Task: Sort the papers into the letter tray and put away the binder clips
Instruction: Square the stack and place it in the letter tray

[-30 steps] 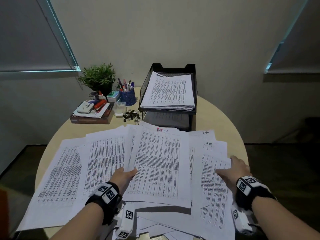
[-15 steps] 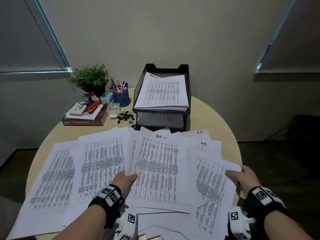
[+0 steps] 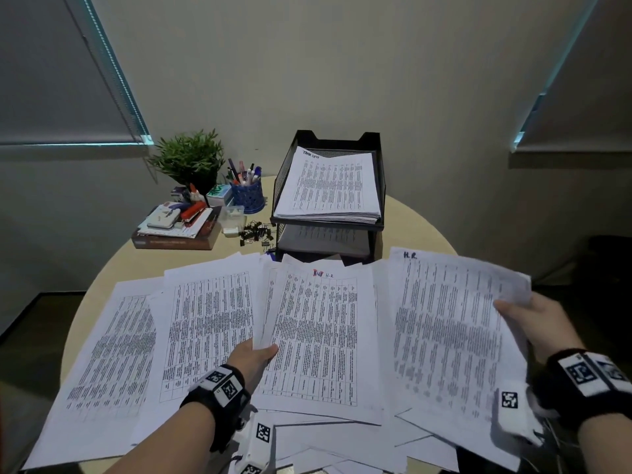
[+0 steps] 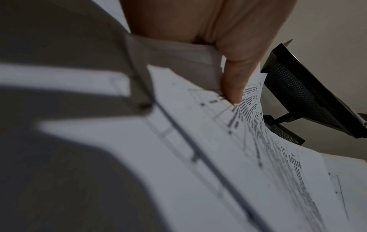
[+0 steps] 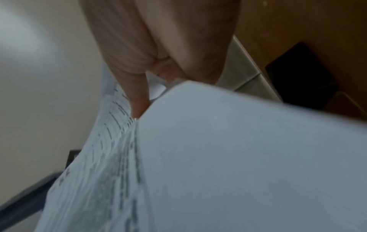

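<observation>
Printed sheets (image 3: pixel 212 336) lie fanned across the round table. My left hand (image 3: pixel 260 352) pinches the lower left edge of the middle sheets (image 3: pixel 318 336), thumb on top; the left wrist view shows that thumb (image 4: pixel 234 87) pressed on the paper (image 4: pixel 258 141). My right hand (image 3: pixel 526 319) grips a sheaf marked "H.R" (image 3: pixel 448 330) at its right edge and holds it raised off the pile; the right wrist view shows this hand (image 5: pixel 139 100) pinching the same sheaf (image 5: pixel 238 157). The black two-tier letter tray (image 3: pixel 378 186) stands at the back with papers in both tiers. Loose binder clips (image 3: pixel 254 231) lie left of it.
At the back left sit a potted plant (image 3: pixel 189 159), a blue pen cup (image 3: pixel 247 196), a small clear box (image 3: pixel 232 216) and a book (image 3: pixel 178 239) stacked with stationery. The table edge (image 3: pixel 441 239) curves away behind the tray; dark floor lies beyond.
My right hand has closed on the right-hand sheaf and lifted it up off the pile. The left hand stays at the edge of the middle sheets.
</observation>
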Demonstrator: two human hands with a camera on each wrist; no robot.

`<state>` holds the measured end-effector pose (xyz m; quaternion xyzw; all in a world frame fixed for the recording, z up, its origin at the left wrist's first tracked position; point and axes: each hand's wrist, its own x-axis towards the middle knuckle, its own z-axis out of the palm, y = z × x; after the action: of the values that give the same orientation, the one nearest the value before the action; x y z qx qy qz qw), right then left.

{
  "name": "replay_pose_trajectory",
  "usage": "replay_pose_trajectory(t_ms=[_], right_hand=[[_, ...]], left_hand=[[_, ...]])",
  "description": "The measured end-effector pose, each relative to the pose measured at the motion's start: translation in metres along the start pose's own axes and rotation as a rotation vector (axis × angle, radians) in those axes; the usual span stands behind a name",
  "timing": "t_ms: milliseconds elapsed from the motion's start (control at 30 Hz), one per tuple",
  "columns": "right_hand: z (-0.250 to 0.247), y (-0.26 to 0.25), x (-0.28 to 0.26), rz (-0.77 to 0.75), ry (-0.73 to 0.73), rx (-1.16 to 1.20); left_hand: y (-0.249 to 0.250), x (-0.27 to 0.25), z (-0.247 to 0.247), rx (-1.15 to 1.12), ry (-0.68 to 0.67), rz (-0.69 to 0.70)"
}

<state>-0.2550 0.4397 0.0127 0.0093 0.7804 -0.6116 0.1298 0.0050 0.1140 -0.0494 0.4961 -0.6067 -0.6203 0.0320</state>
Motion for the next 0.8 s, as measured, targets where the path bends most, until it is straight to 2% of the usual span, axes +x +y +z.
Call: replay_pose_trajectory(t_ms=[167, 300, 400, 467, 533, 667, 800], right_hand=[[-0.019, -0.042, 0.003, -0.204, -0.035, 0.129], [-0.028, -0.065, 0.013, -0.26, -0.013, 0.227], [-0.017, -0.084, 0.013, -0.302, -0.054, 0.307], [0.002, -0.098, -0.002, -0.266, -0.048, 0.319], [0.018, -0.09, -0.001, -0.234, -0.051, 0.245], [0.061, -0.054, -0.002, -0.059, -0.156, 0.107], [0.106, -0.01, -0.001, 0.08, -0.202, 0.032]], left_hand=[[0.002, -0.004, 0.0, 0.009, -0.025, 0.042], [0.0, -0.004, -0.001, 0.044, -0.037, 0.058], [-0.001, -0.003, -0.003, 0.078, -0.043, 0.062], [-0.001, -0.001, -0.004, 0.076, -0.06, 0.037], [0.0, -0.001, -0.006, 0.076, -0.071, 0.006], [0.002, 0.003, -0.01, 0.123, -0.108, -0.016], [0.006, 0.002, -0.008, 0.178, -0.055, -0.055]])
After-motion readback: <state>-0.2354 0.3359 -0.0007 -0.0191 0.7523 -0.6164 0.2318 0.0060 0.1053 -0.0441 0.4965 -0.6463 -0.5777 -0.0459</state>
